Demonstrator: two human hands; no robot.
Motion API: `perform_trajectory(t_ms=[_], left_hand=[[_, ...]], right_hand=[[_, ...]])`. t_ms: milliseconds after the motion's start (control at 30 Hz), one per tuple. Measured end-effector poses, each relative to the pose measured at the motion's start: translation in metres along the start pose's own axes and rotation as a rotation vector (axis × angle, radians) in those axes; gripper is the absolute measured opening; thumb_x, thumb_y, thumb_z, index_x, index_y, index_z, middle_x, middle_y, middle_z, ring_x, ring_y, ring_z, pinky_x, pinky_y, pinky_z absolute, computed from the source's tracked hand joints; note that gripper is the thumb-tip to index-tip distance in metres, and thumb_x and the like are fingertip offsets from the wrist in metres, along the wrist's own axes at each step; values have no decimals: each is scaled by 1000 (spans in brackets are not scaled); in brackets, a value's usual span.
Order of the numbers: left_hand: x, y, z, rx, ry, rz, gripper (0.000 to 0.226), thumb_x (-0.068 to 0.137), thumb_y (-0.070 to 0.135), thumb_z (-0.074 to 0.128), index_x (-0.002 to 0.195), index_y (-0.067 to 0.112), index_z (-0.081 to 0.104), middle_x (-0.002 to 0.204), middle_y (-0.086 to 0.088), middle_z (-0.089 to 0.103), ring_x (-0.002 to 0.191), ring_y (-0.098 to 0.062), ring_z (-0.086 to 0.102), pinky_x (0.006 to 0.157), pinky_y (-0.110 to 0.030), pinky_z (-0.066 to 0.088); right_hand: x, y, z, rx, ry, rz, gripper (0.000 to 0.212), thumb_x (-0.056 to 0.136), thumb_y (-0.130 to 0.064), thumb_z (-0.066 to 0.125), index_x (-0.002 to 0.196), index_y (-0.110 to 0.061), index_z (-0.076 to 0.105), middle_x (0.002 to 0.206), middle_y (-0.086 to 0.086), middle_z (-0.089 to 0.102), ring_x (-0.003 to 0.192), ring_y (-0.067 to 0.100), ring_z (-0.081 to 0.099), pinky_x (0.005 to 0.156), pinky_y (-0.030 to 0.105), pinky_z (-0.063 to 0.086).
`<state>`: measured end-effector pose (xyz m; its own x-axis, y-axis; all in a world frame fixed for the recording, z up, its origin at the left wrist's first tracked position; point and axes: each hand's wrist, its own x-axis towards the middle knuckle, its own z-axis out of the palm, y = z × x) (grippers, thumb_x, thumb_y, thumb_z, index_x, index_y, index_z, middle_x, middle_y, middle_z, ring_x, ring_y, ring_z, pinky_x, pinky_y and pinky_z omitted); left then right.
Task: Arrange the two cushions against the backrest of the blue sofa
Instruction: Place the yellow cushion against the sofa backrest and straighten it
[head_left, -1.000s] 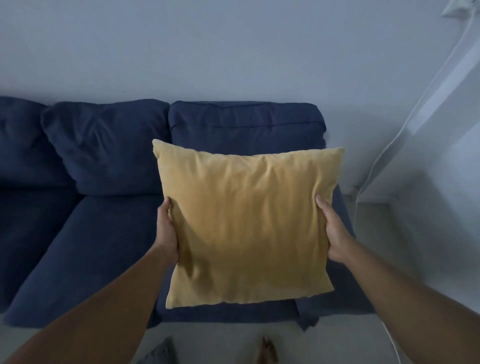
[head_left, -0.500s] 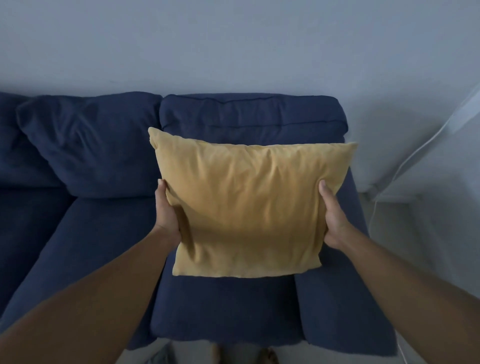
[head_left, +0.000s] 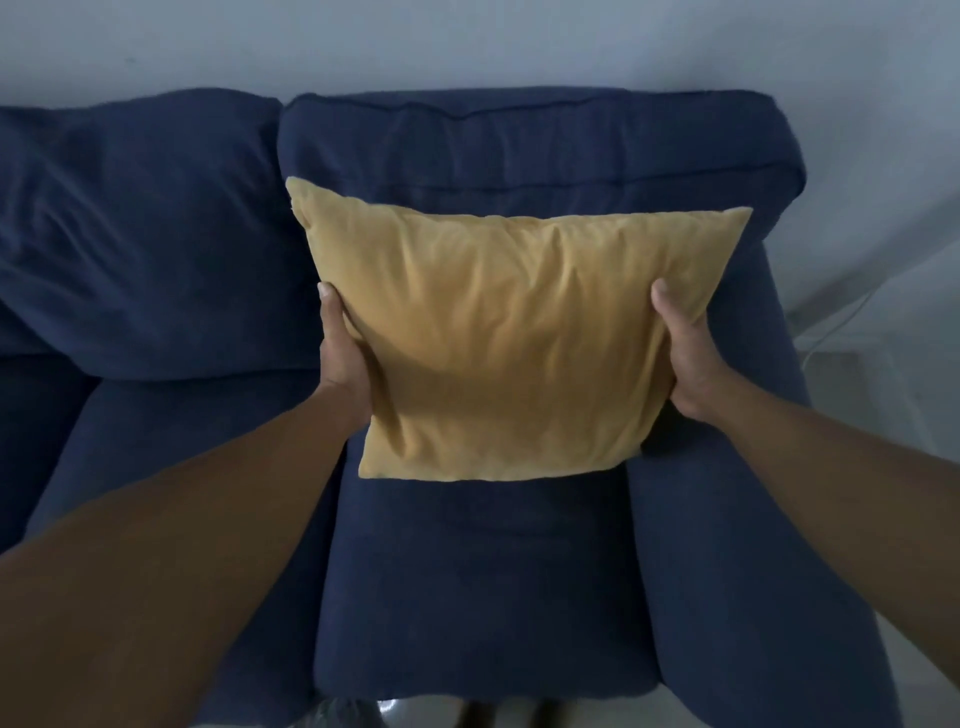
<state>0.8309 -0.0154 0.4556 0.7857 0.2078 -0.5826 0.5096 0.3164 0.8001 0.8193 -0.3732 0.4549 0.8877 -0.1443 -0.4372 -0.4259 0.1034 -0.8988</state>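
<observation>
Both hands, the left hand (head_left: 343, 358) at 9 o'clock and the right hand (head_left: 685, 358) at 3 o'clock, clasp the yellow cushion (head_left: 509, 343) above the sofa (head_left: 483, 587) seat, near its backrest (head_left: 519, 150) but not yet propped; no second cushion shows.

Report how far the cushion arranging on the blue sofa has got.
Done: nothing looks placed; no cushion rests against the backrest in view. In hand: the left hand and right hand grip the yellow cushion by its sides, holding it over the rightmost seat, just in front of the backrest. Left: set it down leaning back, then fetch the second cushion, which is not in view.
</observation>
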Motion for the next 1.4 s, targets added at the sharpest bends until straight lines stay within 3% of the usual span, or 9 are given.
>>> perform_trajectory(t_ms=[200, 367, 567, 800, 967, 1067, 1200, 1300, 1400], left_hand=[[51, -28, -5, -26, 95, 39, 140, 27, 110, 54, 150, 44, 58, 143, 8, 67, 134, -22, 59, 121, -56, 39], [67, -48, 4, 3, 179, 56, 95, 56, 103, 51, 131, 47, 71, 127, 13, 77, 124, -21, 66, 115, -56, 45], [50, -71, 6, 14, 280, 43, 68, 62, 98, 47, 106, 52, 71, 124, 14, 76, 121, -20, 66, 116, -53, 46], [52, -63, 13, 49, 347, 63, 69, 67, 98, 46, 106, 47, 72, 115, 13, 78, 111, -20, 70, 107, -51, 53], [66, -49, 23, 149, 447, 37, 62, 92, 82, 45, 127, 33, 56, 114, 12, 65, 111, -19, 63, 98, -41, 48], [60, -57, 25, 249, 579, 288, 63, 102, 67, 46, 152, 29, 43, 149, 4, 55, 138, -20, 53, 111, -42, 44], [29, -70, 34, 733, 484, 887, 79, 101, 52, 58, 166, 15, 31, 178, -10, 19, 164, -32, 15, 133, -53, 2], [26, -85, 51, 1174, 237, 1260, 78, 99, 54, 59, 163, 15, 38, 172, -20, 31, 160, -43, 21, 130, -51, -3], [40, -95, 65, 1608, 121, 1420, 73, 100, 56, 57, 163, 23, 42, 171, -17, 36, 158, -43, 29, 123, -70, 12]], right_hand=[[40, 29, 6, -39, -34, 17, 125, 59, -88, 84, 165, -43, 35, 154, -14, 60, 141, 14, 58, 122, 58, 43], [59, 54, 0, -30, -26, 12, 119, 57, -88, 86, 160, -46, 42, 150, -18, 64, 137, 11, 62, 120, 54, 46], [52, 72, -2, -43, -60, -24, 119, 63, -88, 83, 163, -39, 40, 152, -18, 63, 140, 8, 60, 124, 51, 43], [56, 71, -4, -68, -18, -8, 116, 67, -89, 79, 164, -43, 36, 152, -21, 60, 140, 6, 57, 125, 51, 40], [68, 64, 1, -165, 76, 70, 108, 81, -82, 73, 168, -43, 21, 123, -33, 51, 106, -8, 51, 106, 44, 42], [60, 68, 3, -292, 301, -96, 109, 91, -70, 73, 173, -32, 10, 152, -18, 48, 126, -3, 54, 107, 32, 44], [30, 76, 17, -753, 582, -629, 87, 105, -49, 65, 170, -4, 29, 175, 18, 33, 161, 35, 33, 128, 59, 30], [17, 92, 43, -1078, 417, -962, 72, 104, -44, 64, 162, -4, 49, 169, 26, 40, 159, 46, 36, 126, 67, 27], [18, 112, 64, -1384, 201, -1042, 75, 106, -58, 52, 165, -11, 49, 172, 24, 37, 161, 45, 33, 126, 71, 25]])
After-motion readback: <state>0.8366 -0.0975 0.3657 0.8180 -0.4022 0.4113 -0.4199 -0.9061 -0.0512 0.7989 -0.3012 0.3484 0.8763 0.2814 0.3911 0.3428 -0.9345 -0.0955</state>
